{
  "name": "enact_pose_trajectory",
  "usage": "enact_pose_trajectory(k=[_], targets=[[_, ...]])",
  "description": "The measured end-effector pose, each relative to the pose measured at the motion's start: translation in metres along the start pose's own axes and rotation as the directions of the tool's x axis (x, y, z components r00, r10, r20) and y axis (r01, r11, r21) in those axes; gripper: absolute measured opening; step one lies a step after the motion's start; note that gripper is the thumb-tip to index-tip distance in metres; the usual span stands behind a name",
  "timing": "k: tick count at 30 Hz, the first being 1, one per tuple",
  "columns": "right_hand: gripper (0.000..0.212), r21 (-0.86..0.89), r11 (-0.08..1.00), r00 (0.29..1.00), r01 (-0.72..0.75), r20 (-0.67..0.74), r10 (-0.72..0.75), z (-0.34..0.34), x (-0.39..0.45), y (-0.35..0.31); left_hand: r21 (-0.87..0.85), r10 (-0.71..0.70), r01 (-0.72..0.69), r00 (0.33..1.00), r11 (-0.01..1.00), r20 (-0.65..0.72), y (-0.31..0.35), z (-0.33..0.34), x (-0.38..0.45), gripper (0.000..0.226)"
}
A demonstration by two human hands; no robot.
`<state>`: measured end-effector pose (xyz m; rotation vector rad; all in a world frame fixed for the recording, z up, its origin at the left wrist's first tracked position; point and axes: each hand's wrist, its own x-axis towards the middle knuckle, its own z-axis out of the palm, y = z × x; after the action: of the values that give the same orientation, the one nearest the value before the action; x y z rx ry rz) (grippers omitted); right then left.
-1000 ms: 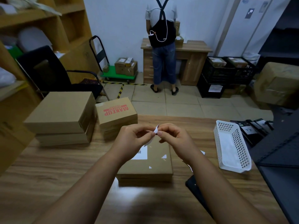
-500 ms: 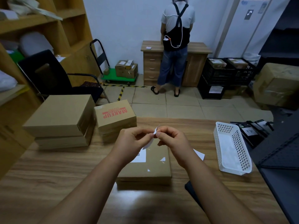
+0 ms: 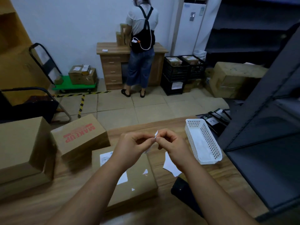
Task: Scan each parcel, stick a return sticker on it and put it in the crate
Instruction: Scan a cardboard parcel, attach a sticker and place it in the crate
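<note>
Above the flat parcel [image 3: 138,179], your left hand [image 3: 131,148] and right hand [image 3: 170,143] both pinch the flimsy return sticker [image 3: 156,134]; it will likely curl, so hold its edges.

Both hands, left [image 3: 131,147] and right [image 3: 170,143], pinch a white sticker [image 3: 156,134] above a flat parcel [image 3: 139,174] on the worktop [image 3: 32,207]; a white basket [image 3: 203,142] sits at 2 o'clock.

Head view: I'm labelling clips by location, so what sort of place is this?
Probably a small parcel-handling or returns room: cardboard parcels lie on the wooden worktable, black crates hold boxes, and a green trolley carries more.
</note>
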<state>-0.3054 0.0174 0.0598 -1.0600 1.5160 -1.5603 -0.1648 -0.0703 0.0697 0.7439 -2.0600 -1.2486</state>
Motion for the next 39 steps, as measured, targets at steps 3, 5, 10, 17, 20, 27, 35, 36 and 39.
enact_pose_trajectory(k=[3, 5, 10, 17, 20, 27, 35, 36, 39], targets=[[0.014, -0.063, 0.997, 0.993, -0.047, -0.113, 0.040, -0.018, -0.007, 0.003, -0.051, -0.029, 0.035, 0.994, 0.998, 0.107, 0.001, 0.020, 0.015, 0.011], [0.013, -0.109, 0.989, 0.977, -0.097, -0.199, 0.074, -0.034, -0.015, 0.007, -0.059, -0.055, 0.066, 0.984, 0.996, 0.172, 0.001, 0.038, 0.024, 0.011], [0.014, -0.135, 0.975, 0.918, -0.180, -0.378, 0.117, -0.080, -0.038, 0.021, -0.125, -0.110, 0.148, 0.957, 0.981, 0.268, 0.002, 0.102, 0.040, 0.013], [0.008, -0.039, 0.961, 0.831, -0.275, -0.512, 0.217, -0.165, -0.040, 0.061, -0.206, -0.170, 0.254, 0.920, 0.945, 0.354, -0.004, 0.207, 0.060, 0.016], [0.008, -0.043, 0.942, 0.819, -0.333, -0.508, 0.266, -0.205, -0.035, 0.081, -0.187, -0.228, 0.305, 0.910, 0.934, 0.345, -0.011, 0.252, 0.070, 0.017], [0.011, -0.063, 0.870, 0.794, -0.488, -0.445, 0.414, -0.273, -0.008, 0.129, -0.301, -0.548, 0.571, 0.820, 0.764, 0.167, -0.028, 0.300, 0.107, 0.019], [0.012, -0.335, 0.741, 0.793, -0.582, -0.434, 0.427, -0.288, 0.025, 0.162, -0.480, -0.645, 0.508, 0.745, 0.715, -0.171, -0.054, 0.273, 0.139, 0.020], [0.012, -0.368, 0.728, 0.802, -0.578, -0.420, 0.424, -0.287, 0.028, 0.164, -0.460, -0.635, 0.503, 0.748, 0.732, -0.192, -0.054, 0.271, 0.139, 0.020], [0.016, -0.534, 0.619, 0.817, -0.576, -0.370, 0.442, -0.288, 0.037, 0.173, -0.418, -0.599, 0.476, 0.763, 0.774, -0.241, -0.055, 0.268, 0.136, 0.019]])
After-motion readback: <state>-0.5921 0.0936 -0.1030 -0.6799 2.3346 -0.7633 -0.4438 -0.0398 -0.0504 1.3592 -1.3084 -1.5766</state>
